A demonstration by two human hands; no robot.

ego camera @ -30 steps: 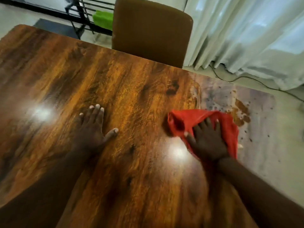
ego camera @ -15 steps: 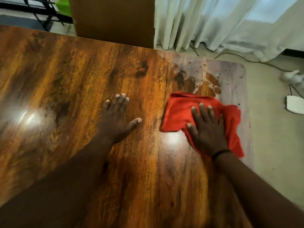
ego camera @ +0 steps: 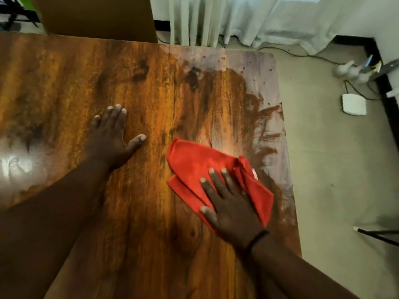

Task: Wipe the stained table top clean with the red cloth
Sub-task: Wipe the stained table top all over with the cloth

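Here the right hand (ego camera: 232,209) lay flat on the red cloth (ego camera: 195,162), fingers loosely spread and pressing it down rather than pinching it. The cloth sat crumpled on the table top (ego camera: 151,83) in the lower right of the frame, near the table's right edge. Reddish-brown stains (ego camera: 266,117) streaked the pale, smeared strip of wood just above and to the right of the cloth, with small specks toward the far corner. The left hand (ego camera: 110,139) rested palm-down left of centre, fingers close together and thumb out, well apart from the cloth. A brown chair back (ego camera: 97,16) stood at upper left, white curtains (ego camera: 248,18) along the top.
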